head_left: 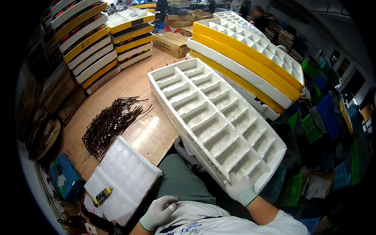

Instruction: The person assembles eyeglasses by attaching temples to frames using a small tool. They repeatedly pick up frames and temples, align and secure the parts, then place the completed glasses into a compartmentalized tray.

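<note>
Tray [221, 114] at one o'clock, near end off table [150, 135]; your right hand [239, 188] grips its rim, left hand [159, 211] loose, empty at seven; lone grip slackening could tip it downward

I can read no words or numbers clearly from where I sit. Dark print stands on the side of the flat brown cardboard box [169, 44] on the light wooden counter [113, 88] before me, too small to tell. A few dark characters sit on a yellow-sided foam tray [88, 48] in the tall stack at my left. The small white paper sheet [91, 204] carries faint lines, and my white cloth shirt [219, 220] bears blue lettering-like marks, all illegible.
</note>
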`<action>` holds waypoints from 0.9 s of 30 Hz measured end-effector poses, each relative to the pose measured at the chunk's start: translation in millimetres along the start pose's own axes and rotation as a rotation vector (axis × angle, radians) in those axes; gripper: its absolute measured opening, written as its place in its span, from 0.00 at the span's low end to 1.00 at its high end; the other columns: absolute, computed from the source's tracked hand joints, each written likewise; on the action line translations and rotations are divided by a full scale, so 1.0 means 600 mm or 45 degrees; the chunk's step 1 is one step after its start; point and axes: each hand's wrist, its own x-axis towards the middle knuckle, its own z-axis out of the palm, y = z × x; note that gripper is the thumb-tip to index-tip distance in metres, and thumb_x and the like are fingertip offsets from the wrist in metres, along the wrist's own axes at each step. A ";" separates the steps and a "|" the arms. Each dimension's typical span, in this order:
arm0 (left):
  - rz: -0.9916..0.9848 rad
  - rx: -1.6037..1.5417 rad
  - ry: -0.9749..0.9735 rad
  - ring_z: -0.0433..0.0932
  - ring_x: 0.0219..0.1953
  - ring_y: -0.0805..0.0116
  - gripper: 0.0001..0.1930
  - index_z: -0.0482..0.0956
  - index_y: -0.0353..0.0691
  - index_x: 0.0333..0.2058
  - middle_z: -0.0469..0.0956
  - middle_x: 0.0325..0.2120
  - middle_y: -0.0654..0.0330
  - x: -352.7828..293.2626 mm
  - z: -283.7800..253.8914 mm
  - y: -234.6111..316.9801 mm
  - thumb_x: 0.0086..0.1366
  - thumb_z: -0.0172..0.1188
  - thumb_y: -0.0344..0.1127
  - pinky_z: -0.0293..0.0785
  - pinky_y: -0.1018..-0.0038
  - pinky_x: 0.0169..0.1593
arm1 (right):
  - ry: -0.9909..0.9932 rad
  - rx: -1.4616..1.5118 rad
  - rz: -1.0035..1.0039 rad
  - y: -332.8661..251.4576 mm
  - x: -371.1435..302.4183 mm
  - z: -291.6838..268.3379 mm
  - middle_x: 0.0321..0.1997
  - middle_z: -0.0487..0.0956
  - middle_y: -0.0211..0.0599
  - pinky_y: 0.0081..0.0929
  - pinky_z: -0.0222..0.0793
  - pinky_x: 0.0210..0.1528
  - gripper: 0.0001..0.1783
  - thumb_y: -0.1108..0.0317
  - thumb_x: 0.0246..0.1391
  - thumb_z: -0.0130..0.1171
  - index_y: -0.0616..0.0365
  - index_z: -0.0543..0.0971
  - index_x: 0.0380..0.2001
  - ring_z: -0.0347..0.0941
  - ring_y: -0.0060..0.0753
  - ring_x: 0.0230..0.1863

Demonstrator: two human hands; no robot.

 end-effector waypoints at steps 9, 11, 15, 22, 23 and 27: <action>0.040 0.177 -0.021 0.84 0.47 0.60 0.20 0.79 0.30 0.52 0.84 0.45 0.47 -0.009 -0.006 0.007 0.66 0.59 0.37 0.77 0.68 0.54 | -0.072 0.010 -0.120 -0.010 0.059 0.004 0.32 0.82 0.46 0.51 0.78 0.38 0.20 0.48 0.58 0.58 0.56 0.78 0.36 0.82 0.54 0.34; 0.012 0.160 -0.011 0.84 0.48 0.59 0.20 0.79 0.30 0.52 0.84 0.45 0.47 -0.010 -0.007 0.012 0.66 0.59 0.37 0.77 0.68 0.54 | -0.129 0.007 -0.124 -0.015 0.062 -0.003 0.33 0.83 0.48 0.50 0.78 0.40 0.21 0.48 0.59 0.57 0.57 0.79 0.37 0.82 0.55 0.36; -0.002 0.070 0.030 0.83 0.49 0.59 0.21 0.78 0.28 0.52 0.83 0.46 0.46 -0.020 -0.009 0.013 0.65 0.59 0.37 0.77 0.67 0.55 | -0.210 -0.006 -0.135 -0.018 0.065 -0.019 0.36 0.83 0.51 0.51 0.77 0.43 0.22 0.47 0.59 0.56 0.58 0.79 0.38 0.82 0.56 0.39; 0.138 0.235 0.212 0.80 0.53 0.50 0.20 0.78 0.28 0.49 0.80 0.49 0.42 -0.050 -0.041 0.014 0.61 0.61 0.36 0.74 0.63 0.59 | -0.094 -0.075 -0.051 -0.056 0.045 -0.055 0.36 0.82 0.53 0.49 0.76 0.43 0.22 0.48 0.57 0.60 0.59 0.79 0.37 0.81 0.57 0.38; 0.145 0.253 0.253 0.80 0.54 0.51 0.19 0.78 0.30 0.49 0.80 0.50 0.42 -0.055 -0.049 0.019 0.61 0.62 0.35 0.73 0.63 0.59 | -0.010 -0.066 -0.042 -0.072 0.042 -0.064 0.36 0.82 0.53 0.48 0.76 0.43 0.21 0.49 0.56 0.61 0.59 0.79 0.36 0.80 0.57 0.38; 0.107 0.354 0.687 0.79 0.52 0.57 0.19 0.76 0.33 0.51 0.80 0.48 0.49 -0.095 -0.095 -0.020 0.64 0.63 0.35 0.74 0.66 0.57 | 0.138 0.454 -0.495 -0.178 0.055 -0.083 0.37 0.83 0.51 0.44 0.77 0.43 0.21 0.56 0.52 0.67 0.61 0.82 0.42 0.81 0.55 0.40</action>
